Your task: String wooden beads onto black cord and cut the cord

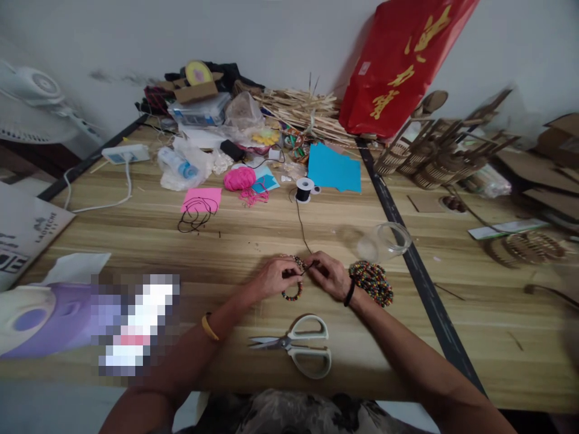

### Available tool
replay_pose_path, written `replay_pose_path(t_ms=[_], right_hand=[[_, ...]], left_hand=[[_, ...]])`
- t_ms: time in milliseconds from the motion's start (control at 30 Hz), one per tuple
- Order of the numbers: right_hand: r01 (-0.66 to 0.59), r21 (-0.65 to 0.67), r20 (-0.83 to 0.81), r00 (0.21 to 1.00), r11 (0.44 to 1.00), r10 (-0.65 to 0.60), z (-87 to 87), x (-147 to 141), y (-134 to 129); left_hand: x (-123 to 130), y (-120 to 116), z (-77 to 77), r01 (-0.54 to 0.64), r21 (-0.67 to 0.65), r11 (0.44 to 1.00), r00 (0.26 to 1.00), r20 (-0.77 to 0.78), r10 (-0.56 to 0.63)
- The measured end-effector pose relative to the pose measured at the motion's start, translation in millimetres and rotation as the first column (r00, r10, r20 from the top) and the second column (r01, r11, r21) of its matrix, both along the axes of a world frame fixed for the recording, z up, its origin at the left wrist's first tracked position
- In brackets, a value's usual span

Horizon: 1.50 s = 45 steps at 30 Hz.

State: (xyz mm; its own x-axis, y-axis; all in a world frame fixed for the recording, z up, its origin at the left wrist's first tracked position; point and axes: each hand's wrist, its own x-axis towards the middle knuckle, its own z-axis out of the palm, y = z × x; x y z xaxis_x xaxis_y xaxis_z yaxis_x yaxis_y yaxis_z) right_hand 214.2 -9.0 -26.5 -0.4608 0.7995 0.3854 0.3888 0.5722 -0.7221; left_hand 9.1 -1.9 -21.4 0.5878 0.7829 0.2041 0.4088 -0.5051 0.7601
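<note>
Between my hands is a small bracelet of multicoloured beads [293,295] on black cord. My left hand [277,277] is closed on the bracelet, which hangs below its fingers. The fingertips of my right hand [329,275] pinch the black cord [301,224] close beside it. That cord runs back across the table to a white spool wound with black cord [304,189]. Just right of my right hand lies a coiled heap of multicoloured beads [371,283]. Scissors with pale handles [289,343] lie partly spread on the wood in front of me.
A clear glass jar [392,240] lies right of centre. Blue paper sheets [333,169], pink yarn [239,178] and a pink note [201,199] with loose black cord are farther back. Woven bamboo pieces [443,157] stand at right; a purple-and-white device [54,316] sits at left.
</note>
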Motion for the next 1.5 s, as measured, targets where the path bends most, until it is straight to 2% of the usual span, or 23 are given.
replay_pose_path(t_ms=[200,533,900,1133,1267,1367,1500], right_hand=[[0.073,-0.022,-0.014,0.997,0.997,-0.073,0.0,0.2,-0.2],[0.147,-0.066,-0.035,0.988,0.987,-0.150,-4.8,2.4,2.9],[0.149,-0.151,-0.062,0.985,0.977,-0.160,-6.2,3.2,4.3],[0.138,-0.143,-0.076,0.986,0.980,-0.149,1.5,3.9,1.7],[0.222,-0.074,-0.003,0.975,0.972,-0.222,-1.0,4.1,2.6],[0.282,0.054,0.140,0.947,0.958,-0.287,-5.4,4.1,3.3],[0.282,0.213,0.286,0.897,0.935,-0.336,-2.0,4.8,-1.4]], left_hand=[[-0.5,0.3,2.0,-0.014,-0.030,0.999,1.000,-0.004,0.014],[-1.5,1.0,5.9,-0.015,0.008,1.000,1.000,0.025,0.015],[-1.5,1.1,6.8,-0.039,-0.026,0.999,0.999,0.017,0.039],[-2.5,1.8,7.9,-0.058,-0.114,0.992,0.998,0.025,0.062],[-4.4,1.3,10.8,-0.071,-0.133,0.989,0.997,-0.015,0.070],[-6.4,2.0,12.7,-0.064,-0.117,0.991,0.998,-0.035,0.060],[-9.4,4.8,13.7,-0.031,-0.075,0.997,0.999,-0.027,0.029]])
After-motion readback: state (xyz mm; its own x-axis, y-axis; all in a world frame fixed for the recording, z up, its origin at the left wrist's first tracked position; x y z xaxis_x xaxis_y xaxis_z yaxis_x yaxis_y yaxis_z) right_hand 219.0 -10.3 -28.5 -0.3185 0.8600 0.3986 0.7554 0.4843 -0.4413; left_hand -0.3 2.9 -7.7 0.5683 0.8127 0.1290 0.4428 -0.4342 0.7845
